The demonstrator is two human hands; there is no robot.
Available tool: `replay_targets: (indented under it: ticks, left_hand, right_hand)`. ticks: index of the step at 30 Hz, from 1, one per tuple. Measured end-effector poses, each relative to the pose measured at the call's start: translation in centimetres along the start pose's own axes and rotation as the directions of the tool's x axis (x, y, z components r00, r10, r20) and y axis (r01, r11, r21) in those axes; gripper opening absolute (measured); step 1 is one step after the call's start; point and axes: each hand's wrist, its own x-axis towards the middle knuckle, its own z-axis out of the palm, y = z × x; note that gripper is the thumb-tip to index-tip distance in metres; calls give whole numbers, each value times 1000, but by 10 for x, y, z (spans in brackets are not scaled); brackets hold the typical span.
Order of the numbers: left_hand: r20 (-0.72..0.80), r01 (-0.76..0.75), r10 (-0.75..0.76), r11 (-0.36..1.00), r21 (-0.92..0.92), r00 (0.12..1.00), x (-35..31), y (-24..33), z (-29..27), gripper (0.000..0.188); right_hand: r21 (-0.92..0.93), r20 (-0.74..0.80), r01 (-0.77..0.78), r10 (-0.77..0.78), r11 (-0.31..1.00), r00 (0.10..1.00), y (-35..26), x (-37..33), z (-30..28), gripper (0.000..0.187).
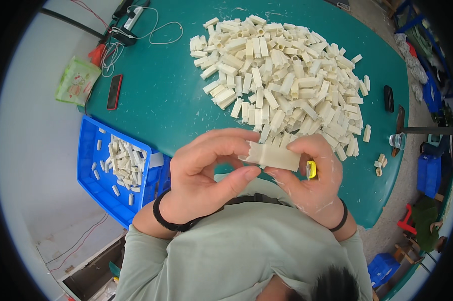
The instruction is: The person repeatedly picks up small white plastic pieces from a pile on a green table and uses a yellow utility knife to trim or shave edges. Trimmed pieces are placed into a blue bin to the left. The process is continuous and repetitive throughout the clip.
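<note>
Above the table's near edge, a cream, hollow-looking square plastic tube (279, 156) is held level between both hands. Its left end is ragged, the right end cut straight. My left hand (199, 173) pinches the ragged end between thumb and fingers. My right hand (321, 183) grips the straight end and also keeps a small tool with a yellow end (312, 169) in its palm; the rest of that tool is hidden by the fingers. Just beyond the hands lies a big heap of similar cream tubes (286, 75), many with jagged ends.
A blue crate (93, 168) with cream pieces inside stands at the left of the green table (156, 100). A phone (114, 92), a power strip (133, 19) and cables lie far left. At the right are a black case (388, 98), a clear cup (397, 141) and several small pieces (380, 164).
</note>
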Motion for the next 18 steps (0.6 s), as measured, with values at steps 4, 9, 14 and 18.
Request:
replay_targets:
  ticks: [4,9,14,18]
  left_hand:
    - [22,112,-110,983,-147,994,0,4,1,21]
    - [-57,-104,100,992,-69,993,-2,-5,4,19]
    - [79,-395,395,842,367,915,4,1,1,27]
    - [76,-459,479,769,446,875,0,-1,4,28]
  right_hand:
    - [-102,17,105,-104,989,994,5,1,-5,41]
    - [-43,-43,131,-132,991,990,-2,0,-6,41]
    - [85,94,96,-104,992,990,-6,-2,-3,32]
    - [61,109,155,-161,986,981,-9,2,3,26]
